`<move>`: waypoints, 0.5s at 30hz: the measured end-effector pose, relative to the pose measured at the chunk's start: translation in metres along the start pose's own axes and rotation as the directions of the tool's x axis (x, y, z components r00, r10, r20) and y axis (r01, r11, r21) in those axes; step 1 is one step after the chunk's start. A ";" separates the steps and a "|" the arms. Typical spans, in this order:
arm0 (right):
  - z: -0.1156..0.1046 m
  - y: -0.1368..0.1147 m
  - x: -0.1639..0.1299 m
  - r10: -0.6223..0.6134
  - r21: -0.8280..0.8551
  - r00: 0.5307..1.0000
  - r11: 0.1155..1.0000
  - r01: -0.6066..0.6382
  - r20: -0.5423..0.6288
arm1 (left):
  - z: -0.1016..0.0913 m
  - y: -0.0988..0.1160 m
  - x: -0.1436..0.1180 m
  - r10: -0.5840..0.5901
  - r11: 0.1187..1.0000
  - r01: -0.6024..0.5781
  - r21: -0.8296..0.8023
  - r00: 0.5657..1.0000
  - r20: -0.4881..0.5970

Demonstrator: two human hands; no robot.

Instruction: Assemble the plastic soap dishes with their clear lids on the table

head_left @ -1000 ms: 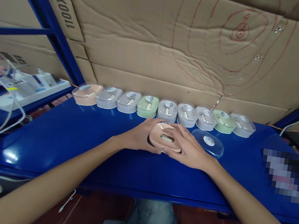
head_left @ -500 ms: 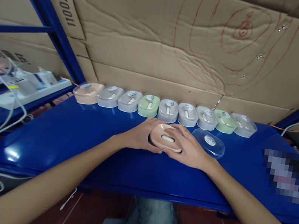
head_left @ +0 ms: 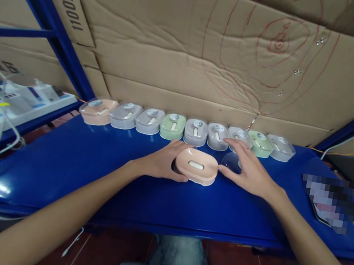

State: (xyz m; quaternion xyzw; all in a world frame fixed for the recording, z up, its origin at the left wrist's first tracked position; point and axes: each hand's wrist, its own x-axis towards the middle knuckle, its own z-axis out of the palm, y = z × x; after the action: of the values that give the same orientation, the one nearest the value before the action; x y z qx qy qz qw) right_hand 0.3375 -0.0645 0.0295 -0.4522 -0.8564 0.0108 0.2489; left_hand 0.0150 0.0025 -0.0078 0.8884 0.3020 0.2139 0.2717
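Left hand [head_left: 161, 162] cupping pink dish [head_left: 196, 166] mid-shelf

The pink oval plastic soap box [head_left: 196, 166] at centre frame looks smooth and softly matt, while the clear plastic oval lid [head_left: 231, 160] just right of it is glossy and see-through. The blue metal shelf top [head_left: 73, 165] is smooth and shiny with glare patches, and the brown corrugated cardboard sheet [head_left: 177, 46] across the upper frame is matt, creased paper.

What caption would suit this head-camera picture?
Left hand steadies an uncovered pink dish on a blue table; right hand covers its clear lid.
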 end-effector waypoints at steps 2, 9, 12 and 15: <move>-0.012 0.015 -0.016 0.040 -0.078 0.999 0.996 -0.040 -0.002 | -0.001 0.000 -0.001 -0.013 1.000 0.013 -0.001 1.000 0.013; 0.001 0.054 -0.060 0.109 -0.195 0.992 0.976 -0.096 0.059 | -0.002 0.002 -0.002 -0.024 0.999 0.024 -0.036 1.000 -0.016; 0.011 0.059 -0.062 0.088 -0.203 0.995 0.976 -0.076 0.050 | 0.002 0.002 -0.002 -0.029 0.999 0.028 -0.040 0.999 -0.027; 0.011 0.056 -0.058 0.071 -0.152 0.997 0.986 -0.070 0.000 | 0.006 0.002 -0.001 -0.032 0.999 0.031 -0.038 0.999 -0.032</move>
State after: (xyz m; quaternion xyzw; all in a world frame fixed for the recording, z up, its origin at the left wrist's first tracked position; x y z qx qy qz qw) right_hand 0.4026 -0.0744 -0.0184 -0.4999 -0.8389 -0.0444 0.2108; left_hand 0.0188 -0.0012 -0.0118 0.8747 0.3161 0.2296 0.2867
